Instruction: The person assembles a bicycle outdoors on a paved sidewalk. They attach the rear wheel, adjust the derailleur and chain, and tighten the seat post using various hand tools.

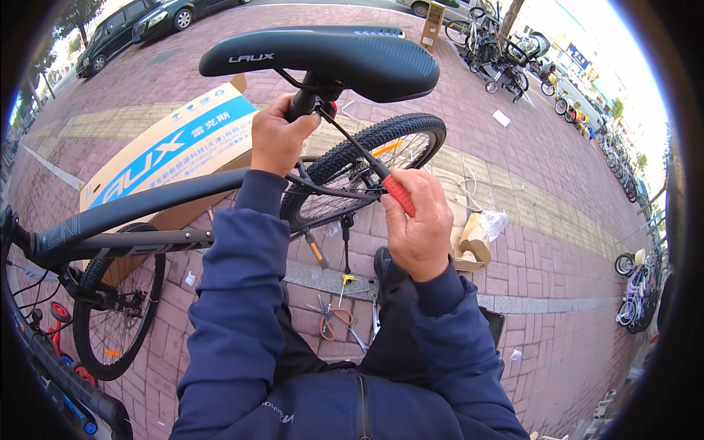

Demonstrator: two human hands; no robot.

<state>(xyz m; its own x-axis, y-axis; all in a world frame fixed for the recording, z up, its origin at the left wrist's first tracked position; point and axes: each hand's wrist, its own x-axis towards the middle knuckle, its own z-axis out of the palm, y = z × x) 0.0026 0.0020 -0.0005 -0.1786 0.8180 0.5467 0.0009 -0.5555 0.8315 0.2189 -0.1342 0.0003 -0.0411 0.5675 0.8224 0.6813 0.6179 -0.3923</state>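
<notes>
A black bicycle saddle point(315, 62) sits on top of its seat post point(301, 105). Just below the saddle, my left hand point(279, 138) is closed around the post. My right hand point(419, 224) grips the red handle of a screwdriver point(400, 195). Its long dark shaft slants up to the left, and the tip reaches the post beside a red reflector point(331, 110). Exactly where the tip sits is hard to make out. Beneath my hands stands the black bicycle frame point(161, 192) with its knobby rear wheel point(381, 134).
Behind the frame lies a large cardboard box point(169, 147) with blue print. Several tools, including pliers point(327, 315) and a yellow-handled tool point(346, 279), lie on the brick paving by my feet. A small open carton point(473, 242) is to the right. Parked bicycles point(506, 51) and cars stand farther off.
</notes>
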